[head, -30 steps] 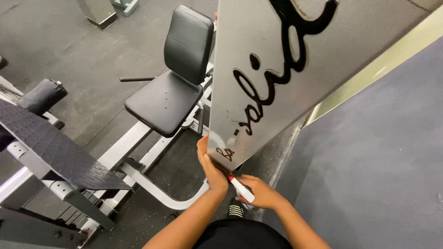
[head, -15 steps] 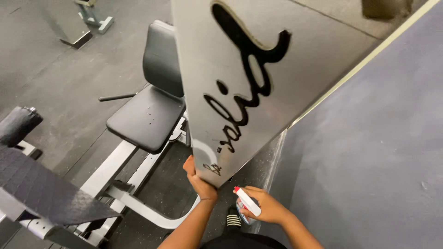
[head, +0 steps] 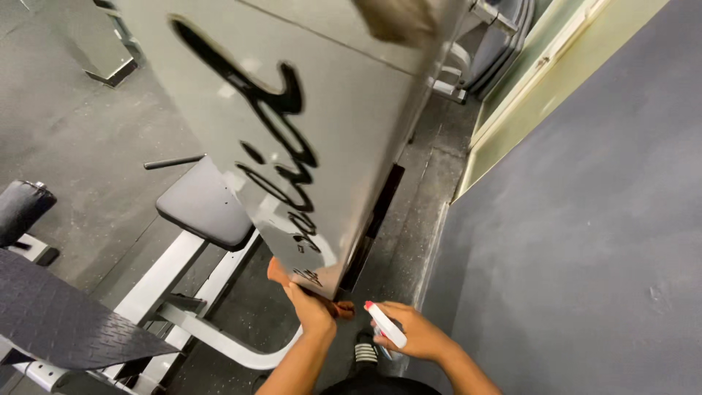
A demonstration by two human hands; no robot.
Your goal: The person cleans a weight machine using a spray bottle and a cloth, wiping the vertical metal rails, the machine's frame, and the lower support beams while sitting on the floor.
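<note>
My left hand (head: pixel 308 306) presses a small brownish cloth (head: pixel 278 272) against the bottom corner of a tall grey metal panel (head: pixel 344 110) with black script lettering. My right hand (head: pixel 418 335) is just to the right, below the panel's edge. It is closed around a white spray bottle (head: pixel 386 325) with a red tip that points up and to the left. The bottle is apart from the panel.
A black padded seat (head: pixel 205 208) on a white machine frame (head: pixel 183 271) stands to the left, with a black tread plate (head: pixel 58 314) nearer me. A grey wall (head: pixel 585 234) rises on the right, with pale green trim (head: pixel 556 80). The floor is dark rubber (head: pixel 409 212).
The view has swung so the panel's lower corner sits closer and nearer the centre. My left hand stays at that corner with the cloth. My right hand still holds the bottle.
</note>
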